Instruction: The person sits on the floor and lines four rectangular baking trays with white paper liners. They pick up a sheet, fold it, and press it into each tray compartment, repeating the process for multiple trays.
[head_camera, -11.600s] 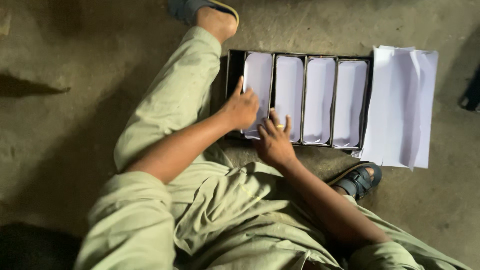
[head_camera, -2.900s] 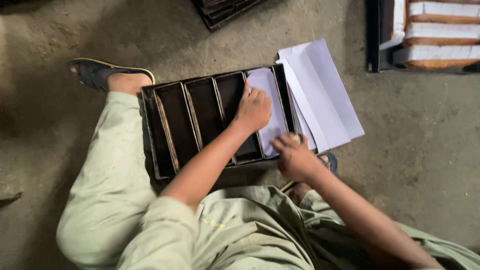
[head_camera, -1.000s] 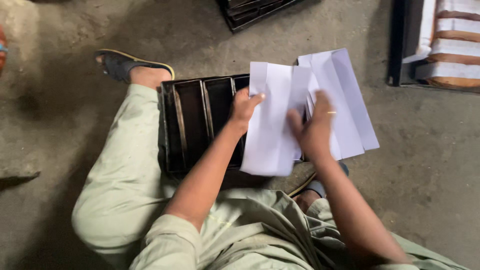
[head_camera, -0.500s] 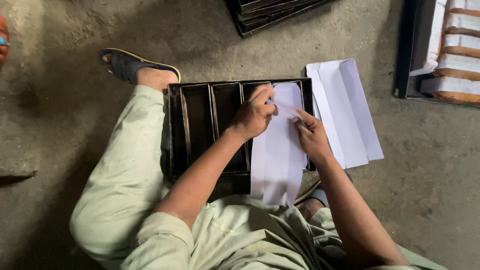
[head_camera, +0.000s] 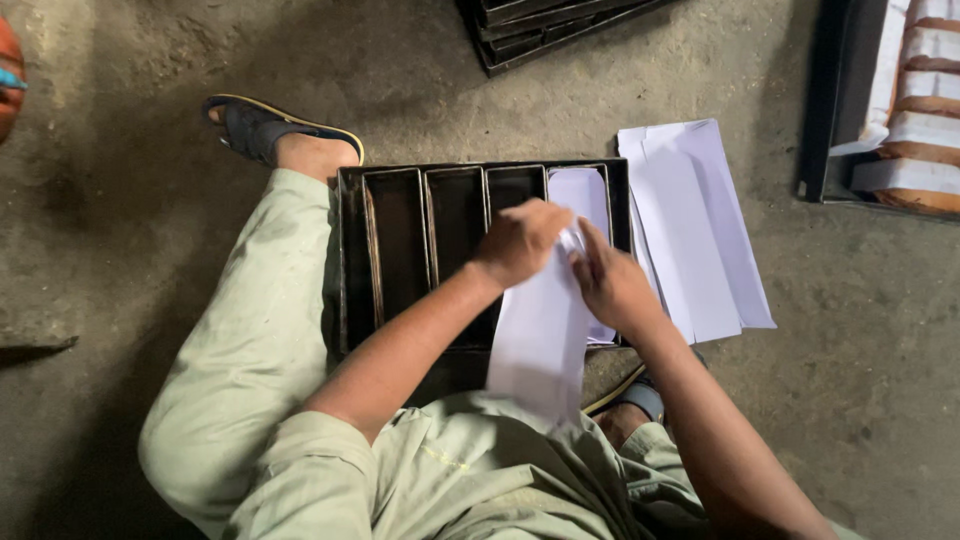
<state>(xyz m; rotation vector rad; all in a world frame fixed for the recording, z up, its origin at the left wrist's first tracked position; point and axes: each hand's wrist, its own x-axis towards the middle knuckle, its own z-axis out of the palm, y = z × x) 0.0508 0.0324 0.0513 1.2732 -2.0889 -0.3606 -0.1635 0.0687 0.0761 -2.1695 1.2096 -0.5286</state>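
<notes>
I see the left hand (head_camera: 520, 240) and the right hand (head_camera: 608, 283) meeting over the black four-slot baking tray (head_camera: 350, 260) on the concrete floor (head_camera: 150, 200). Both pinch the top edge of a white paper sheet (head_camera: 540, 345), fingers pressed together on it; the sheet hangs down over the tray's near rim toward the lap. The far-right slot already holds a white liner (head_camera: 583, 195), its top edge just inside the tray's far wall. The three slots to the left lie bare and dark, open from above. Just beside the tray's right edge sits a stack of white sheets (head_camera: 700, 230), fanned slightly, touching or nearly touching the rim. A sandalled foot (head_camera: 270, 135) presses at the tray's far-left corner. Another tray with lined loaves (head_camera: 920, 110) stands well apart at the upper right, bare floor between.
</notes>
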